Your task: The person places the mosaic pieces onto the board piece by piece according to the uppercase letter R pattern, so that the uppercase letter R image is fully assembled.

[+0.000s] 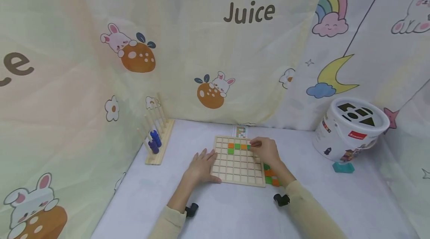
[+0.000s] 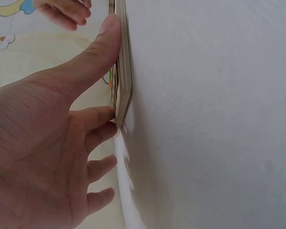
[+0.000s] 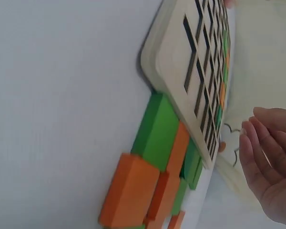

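A pale wooden grid board [image 1: 236,170] lies flat on the white table. In its upper rows sit an orange tile [image 1: 231,145], a light green tile [image 1: 237,146], another orange one [image 1: 243,147], a darker green tile [image 1: 249,147] and, one row lower, a green tile [image 1: 230,151]. My left hand [image 1: 200,168] rests against the board's left side, fingers spread, thumb touching the near edge. Beside the darker green tile hovers my right hand [image 1: 267,152]; its fingers are loosely bent, and the right wrist view shows nothing between them. Orange and green blocks [image 3: 155,131] lie along the board's right edge.
A small pattern card [image 1: 241,131] is behind the board. At left stands a wooden peg rack [image 1: 158,157] with blue beads [image 1: 155,139]. A white shape-sorter bucket [image 1: 351,130] is at right, a teal block [image 1: 343,167] in front of it. Printed cloth hangs behind.
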Available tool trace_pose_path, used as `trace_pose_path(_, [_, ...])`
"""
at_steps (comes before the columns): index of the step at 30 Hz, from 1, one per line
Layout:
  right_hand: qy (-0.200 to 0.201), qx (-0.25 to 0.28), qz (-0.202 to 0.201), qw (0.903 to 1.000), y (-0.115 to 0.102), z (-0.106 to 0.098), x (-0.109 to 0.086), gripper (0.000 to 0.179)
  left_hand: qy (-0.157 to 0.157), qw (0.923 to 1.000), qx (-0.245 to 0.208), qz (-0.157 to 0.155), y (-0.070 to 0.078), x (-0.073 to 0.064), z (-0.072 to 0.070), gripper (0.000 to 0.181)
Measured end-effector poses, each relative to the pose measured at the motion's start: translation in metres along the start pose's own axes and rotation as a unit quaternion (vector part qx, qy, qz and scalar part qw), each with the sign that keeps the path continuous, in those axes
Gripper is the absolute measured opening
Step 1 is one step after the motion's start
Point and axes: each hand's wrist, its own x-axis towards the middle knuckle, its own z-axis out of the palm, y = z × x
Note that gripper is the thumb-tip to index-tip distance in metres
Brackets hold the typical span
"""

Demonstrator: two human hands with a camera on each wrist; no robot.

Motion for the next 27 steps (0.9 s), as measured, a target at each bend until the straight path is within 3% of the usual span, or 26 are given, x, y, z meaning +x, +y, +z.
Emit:
trace_pose_path(8, [0.005,-0.016,0.026,0.9995,0.015,-0.032,-0.010,0.023,0.000,0.9999,-0.011,0.010,-0.003,0.001,0.002,0.116])
trace_pose_path(16, [-0.047,-0.056,0.054,0.9959,0.037,-0.053,-0.020,0.029,-0.005,1.0000,-0.004,0.007,-0.007,0.004,0.005,0.119])
trace_pose_path(27, [-0.098,-0.087,0.134,0.9823,0.048,-0.068,-0.029,0.039,-0.001,0.9999,-0.006,0.011,-0.004,0.002,0.003,0.119])
